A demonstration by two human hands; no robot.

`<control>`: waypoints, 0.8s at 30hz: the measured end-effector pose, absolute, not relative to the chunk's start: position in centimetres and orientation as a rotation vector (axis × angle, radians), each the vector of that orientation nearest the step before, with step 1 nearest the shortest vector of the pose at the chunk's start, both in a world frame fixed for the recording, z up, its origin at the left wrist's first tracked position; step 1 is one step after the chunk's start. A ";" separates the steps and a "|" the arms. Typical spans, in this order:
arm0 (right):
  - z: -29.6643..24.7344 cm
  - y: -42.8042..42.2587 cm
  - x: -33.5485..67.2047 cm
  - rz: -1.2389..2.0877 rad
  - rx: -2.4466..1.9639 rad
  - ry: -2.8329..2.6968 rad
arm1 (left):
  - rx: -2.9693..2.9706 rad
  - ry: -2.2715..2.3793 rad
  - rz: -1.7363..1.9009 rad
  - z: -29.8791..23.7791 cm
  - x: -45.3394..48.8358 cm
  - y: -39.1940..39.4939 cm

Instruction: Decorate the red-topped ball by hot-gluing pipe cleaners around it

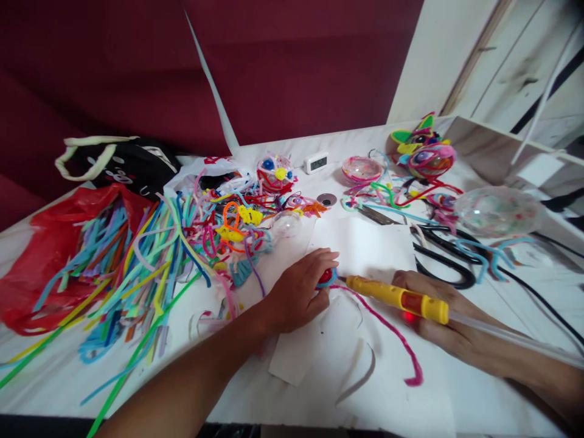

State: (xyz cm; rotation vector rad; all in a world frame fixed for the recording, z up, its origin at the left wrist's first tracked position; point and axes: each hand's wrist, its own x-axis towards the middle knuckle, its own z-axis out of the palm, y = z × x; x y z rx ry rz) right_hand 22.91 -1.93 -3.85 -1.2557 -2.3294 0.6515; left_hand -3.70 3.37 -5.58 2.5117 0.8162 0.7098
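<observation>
My left hand (298,289) is closed on a small round red piece (325,278) edged in light blue; the fingers partly cover it. My right hand (431,316) grips a yellow hot glue gun (387,295), whose nozzle points left and is at or very near the red piece's edge. A long clear glue stick (506,334) extends from the gun's back, and a red light glows under its body. From the red piece a magenta pipe cleaner (395,328) trails over the white paper (365,243) toward the front right.
Piled pipe cleaners (159,255) spill from a red plastic bag (41,261) at left. Large black-handled scissors (447,280) lie right of the paper. Decorated balls (276,173), a small digital clock (316,162) and a clear plastic shell (499,210) stand farther back. A black cable (538,298) crosses the right side.
</observation>
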 end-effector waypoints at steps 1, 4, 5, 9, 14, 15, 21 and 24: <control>-3.8 -1.9 22.9 0.684 -1.240 -2.334 | 2.511 0.814 0.717 -5.6 -3.7 3.4; -3.6 -1.9 23.0 0.776 -1.195 -2.333 | 2.513 0.805 0.719 -5.8 -3.7 3.4; -3.5 -2.0 23.0 0.784 -1.189 -2.338 | 2.514 0.803 0.717 -5.8 -3.7 3.4; -3.0 -2.0 22.7 0.801 -1.177 -2.352 | 2.514 0.801 0.711 -5.9 -3.8 3.5; -2.8 -2.1 22.5 0.814 -1.179 -2.347 | 2.511 0.806 0.701 -5.9 -3.7 3.5; -2.9 -2.1 22.5 0.813 -1.172 -2.352 | 2.509 0.805 0.702 -5.9 -3.7 3.5; -3.1 -2.1 22.3 0.769 -1.115 -2.348 | 2.509 0.815 0.690 -5.9 -3.8 3.4; -3.0 -2.2 22.2 0.738 -1.075 -2.356 | 2.511 0.808 0.702 -5.9 -3.9 3.4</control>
